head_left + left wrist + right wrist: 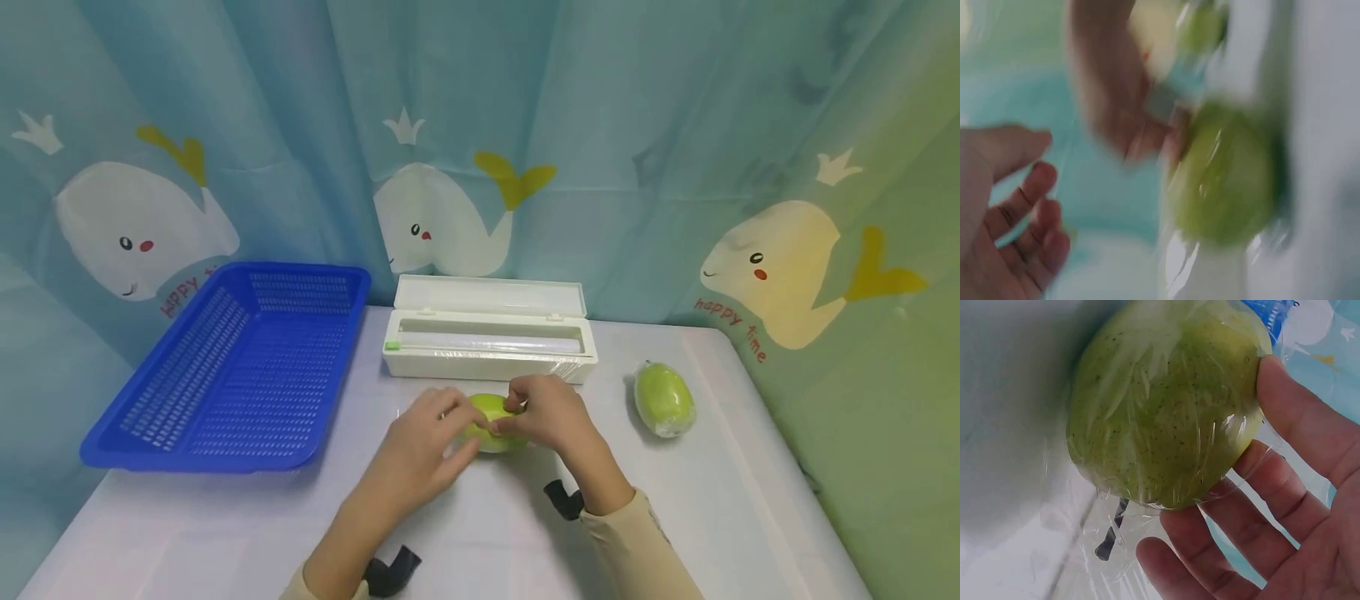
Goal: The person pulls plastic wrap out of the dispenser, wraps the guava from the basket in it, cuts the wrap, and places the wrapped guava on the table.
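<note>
A green speckled oval fruit (491,407), draped in clear plastic film (1141,400), lies in the middle of the table. My right hand (551,412) holds it from the right; in the right wrist view the thumb and fingertips meet its edge through the film. Over the fruit's left side hovers my left hand (420,446), fingers loosely bent. The left wrist view has that hand (1013,219) apart from the blurred fruit (1222,181), nothing between its fingers. Just behind stands a white film box (487,367), lid raised, with a film roll (487,342) inside.
A second green fruit (663,400), wrapped in film, lies at the right of the table. To the left is a blue plastic basket (341,367). Black curved pieces (393,573) sit by both wrists. A whale-print curtain (622,167) hangs behind the table.
</note>
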`<state>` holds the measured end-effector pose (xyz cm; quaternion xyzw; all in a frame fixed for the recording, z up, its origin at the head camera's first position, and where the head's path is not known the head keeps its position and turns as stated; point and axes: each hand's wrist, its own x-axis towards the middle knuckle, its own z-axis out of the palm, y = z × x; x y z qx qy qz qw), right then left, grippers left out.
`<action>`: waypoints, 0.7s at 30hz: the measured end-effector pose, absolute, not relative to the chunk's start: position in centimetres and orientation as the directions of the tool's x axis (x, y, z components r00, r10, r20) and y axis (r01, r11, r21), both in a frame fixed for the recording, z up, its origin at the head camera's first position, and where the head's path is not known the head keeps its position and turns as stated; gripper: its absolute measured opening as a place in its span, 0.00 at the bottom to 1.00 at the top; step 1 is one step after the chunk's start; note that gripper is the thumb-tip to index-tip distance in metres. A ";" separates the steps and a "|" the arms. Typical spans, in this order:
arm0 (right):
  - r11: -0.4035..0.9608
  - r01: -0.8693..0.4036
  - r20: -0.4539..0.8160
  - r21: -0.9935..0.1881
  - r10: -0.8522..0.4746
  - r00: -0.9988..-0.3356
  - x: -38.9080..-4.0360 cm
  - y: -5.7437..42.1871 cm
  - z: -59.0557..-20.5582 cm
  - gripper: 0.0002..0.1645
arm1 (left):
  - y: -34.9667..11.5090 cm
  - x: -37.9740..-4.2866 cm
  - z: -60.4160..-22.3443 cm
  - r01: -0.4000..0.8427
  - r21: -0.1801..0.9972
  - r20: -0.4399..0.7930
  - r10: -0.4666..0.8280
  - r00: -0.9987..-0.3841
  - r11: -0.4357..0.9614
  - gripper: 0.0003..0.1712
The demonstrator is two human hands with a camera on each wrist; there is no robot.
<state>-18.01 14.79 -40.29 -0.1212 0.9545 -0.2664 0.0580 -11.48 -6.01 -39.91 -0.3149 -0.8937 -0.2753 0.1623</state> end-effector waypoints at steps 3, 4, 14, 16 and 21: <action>0.836 -0.217 -0.036 -0.505 -0.272 -0.962 -17.9 14.6 -40.1 0.20 | -4.7 -9.3 -41.3 0.636 0.345 0.476 0.455 -0.753 0.691 0.16; 0.838 -0.219 -0.035 -0.500 -0.273 -0.961 -17.8 14.6 -40.1 0.20 | -4.5 -9.0 -42.0 0.612 0.341 0.452 0.447 -0.772 0.713 0.19; 0.841 -0.292 0.026 -0.456 -0.315 -0.949 -17.3 15.0 -40.7 0.19 | -4.6 -10.8 -45.6 0.494 0.358 0.334 0.386 -0.860 0.792 0.42; 0.843 -0.322 0.054 -0.432 -0.332 -0.942 -17.2 14.9 -40.7 0.20 | -4.4 -11.3 -45.5 0.492 0.383 0.297 0.400 -0.867 0.782 0.44; 0.848 -0.382 0.111 -0.369 -0.367 -0.923 -16.9 14.7 -40.8 0.20 | -4.0 -12.7 -44.8 0.468 0.423 0.192 0.428 -0.883 0.776 0.46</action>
